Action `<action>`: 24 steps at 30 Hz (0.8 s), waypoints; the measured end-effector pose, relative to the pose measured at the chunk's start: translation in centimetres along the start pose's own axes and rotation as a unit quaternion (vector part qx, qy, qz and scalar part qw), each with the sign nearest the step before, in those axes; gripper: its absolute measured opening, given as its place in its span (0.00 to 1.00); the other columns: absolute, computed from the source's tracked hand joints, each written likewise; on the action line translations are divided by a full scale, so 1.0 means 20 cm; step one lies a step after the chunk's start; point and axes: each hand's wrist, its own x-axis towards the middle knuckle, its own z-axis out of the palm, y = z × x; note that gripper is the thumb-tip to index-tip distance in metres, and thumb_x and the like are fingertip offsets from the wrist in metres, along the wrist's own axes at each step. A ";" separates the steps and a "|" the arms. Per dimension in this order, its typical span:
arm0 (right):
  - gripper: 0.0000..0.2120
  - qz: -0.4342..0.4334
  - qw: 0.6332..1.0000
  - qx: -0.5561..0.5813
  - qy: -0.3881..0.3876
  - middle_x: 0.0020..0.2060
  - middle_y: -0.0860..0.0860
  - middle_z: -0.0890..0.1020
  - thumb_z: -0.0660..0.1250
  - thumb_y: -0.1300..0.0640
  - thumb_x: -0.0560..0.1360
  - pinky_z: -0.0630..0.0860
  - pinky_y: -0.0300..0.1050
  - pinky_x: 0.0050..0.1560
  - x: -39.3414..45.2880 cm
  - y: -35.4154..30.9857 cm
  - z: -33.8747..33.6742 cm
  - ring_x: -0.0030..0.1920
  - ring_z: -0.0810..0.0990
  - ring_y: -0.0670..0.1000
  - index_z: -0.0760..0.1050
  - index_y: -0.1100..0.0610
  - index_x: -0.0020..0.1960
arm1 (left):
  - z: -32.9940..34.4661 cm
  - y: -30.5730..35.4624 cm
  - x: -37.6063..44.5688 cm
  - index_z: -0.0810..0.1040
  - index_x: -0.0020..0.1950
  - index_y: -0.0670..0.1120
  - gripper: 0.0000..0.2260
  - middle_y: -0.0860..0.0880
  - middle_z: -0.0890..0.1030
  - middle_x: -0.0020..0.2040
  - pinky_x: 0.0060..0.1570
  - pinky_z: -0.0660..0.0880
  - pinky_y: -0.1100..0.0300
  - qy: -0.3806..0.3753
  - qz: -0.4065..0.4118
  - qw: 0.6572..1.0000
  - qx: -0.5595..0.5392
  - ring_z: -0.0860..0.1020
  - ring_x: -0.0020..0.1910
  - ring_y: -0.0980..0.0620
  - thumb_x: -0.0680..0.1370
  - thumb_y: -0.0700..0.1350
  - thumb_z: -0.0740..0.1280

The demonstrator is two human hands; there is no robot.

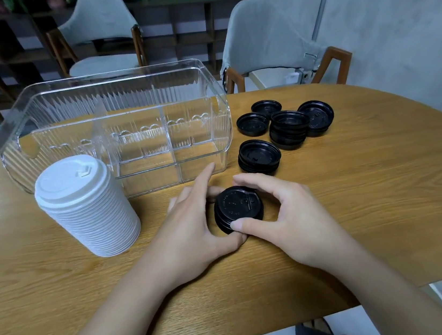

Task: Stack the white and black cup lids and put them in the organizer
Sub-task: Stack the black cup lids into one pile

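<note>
A short stack of black lids (237,207) sits on the wooden table (385,187) in front of me. My left hand (194,227) cups its left side and my right hand (285,215) grips its right side, thumb on the near rim. A tall stack of white lids (84,205) stands to the left. Behind it is the clear plastic organizer (113,125), with dividers and nothing inside. More black lids lie at the right of the organizer: a small pile (259,156), a taller pile (289,128), and loose ones (252,124), (266,107), (316,116).
Grey upholstered chairs with wooden frames stand beyond the table, one at the far right (267,40) and one at the back (101,34). The table's curved near edge runs along the lower right, with pale floor below it.
</note>
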 end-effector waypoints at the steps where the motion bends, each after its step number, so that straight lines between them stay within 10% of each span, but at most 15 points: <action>1: 0.35 -0.001 1.000 -0.003 0.008 0.66 0.29 0.81 0.83 0.44 0.73 0.72 0.36 0.73 0.00 0.00 0.00 0.69 0.77 0.32 0.76 0.38 0.77 | 0.00 0.00 0.00 0.45 0.88 0.70 0.57 0.71 0.73 0.73 0.77 0.60 0.56 -0.001 -0.001 1.000 0.001 0.65 0.78 0.56 0.67 0.70 0.76; 10: 0.34 -0.005 0.999 -0.012 0.031 0.65 0.30 0.82 0.82 0.41 0.73 0.69 0.23 0.64 0.00 0.00 0.03 0.67 0.77 0.30 0.76 0.39 0.76 | 0.00 0.02 0.00 0.49 0.89 0.67 0.54 0.70 0.74 0.72 0.77 0.61 0.57 0.010 0.001 1.000 0.019 0.65 0.76 0.59 0.72 0.63 0.79; 19: 0.38 0.003 0.999 -0.024 -0.040 0.72 0.30 0.78 0.79 0.38 0.75 0.70 0.34 0.73 0.00 0.00 -0.01 0.72 0.73 0.31 0.69 0.36 0.81 | -0.01 -0.01 -0.01 0.50 0.89 0.70 0.53 0.73 0.71 0.72 0.80 0.60 0.56 -0.002 0.022 1.000 0.020 0.64 0.78 0.63 0.70 0.69 0.76; 24: 0.23 -0.046 0.991 -0.052 0.115 0.68 0.37 0.82 0.74 0.41 0.81 0.74 0.47 0.75 0.00 0.02 -0.03 0.72 0.77 0.40 0.81 0.45 0.74 | -0.01 -0.01 -0.01 0.62 0.87 0.64 0.45 0.74 0.70 0.74 0.84 0.63 0.52 0.016 0.043 0.998 0.046 0.62 0.80 0.64 0.73 0.68 0.76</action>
